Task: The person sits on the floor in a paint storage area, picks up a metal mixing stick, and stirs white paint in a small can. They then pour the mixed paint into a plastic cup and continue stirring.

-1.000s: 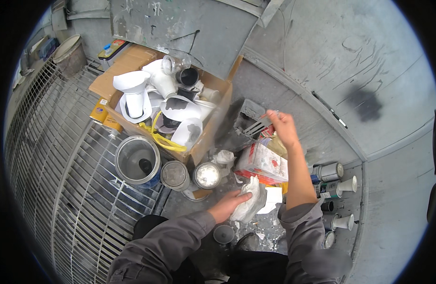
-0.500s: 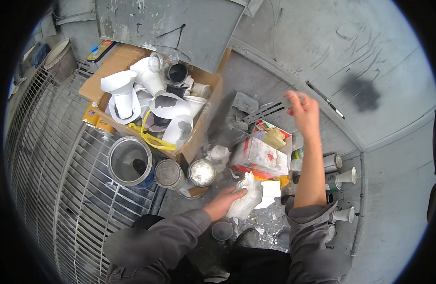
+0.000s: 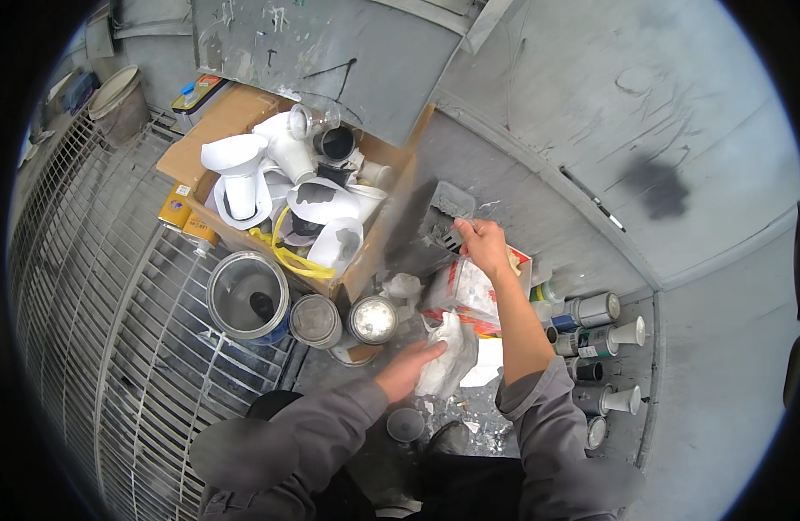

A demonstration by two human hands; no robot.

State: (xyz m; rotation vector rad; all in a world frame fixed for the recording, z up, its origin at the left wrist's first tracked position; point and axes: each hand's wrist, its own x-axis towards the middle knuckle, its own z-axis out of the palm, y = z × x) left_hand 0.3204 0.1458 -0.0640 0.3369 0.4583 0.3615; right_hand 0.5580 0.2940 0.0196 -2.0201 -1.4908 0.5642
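Observation:
My left hand (image 3: 408, 369) is closed around a crumpled white cloth or paper wad (image 3: 449, 358), held low in front of me. My right hand (image 3: 484, 246) reaches forward, fingers pinched on a dark slotted stirring stick (image 3: 454, 238); most of its length is hidden. The stick's visible part is at the near edge of a dirty grey tub (image 3: 452, 200), and I cannot tell whether it touches it. Below the right hand and forearm stands a white and red box (image 3: 469, 291), partly covered by them.
On the left, a cardboard box (image 3: 378, 247) is heaped with used white cups and paper funnels. Beside it stand an open large can (image 3: 248, 297) and two smaller cans (image 3: 372, 319) near a metal grating (image 3: 170, 347). Several cans and bottles (image 3: 599, 339) line the right wall.
My right hand has moved left and down toward the grey tub, taking the slotted stick with it. My left hand still holds the white wad in nearly the same place.

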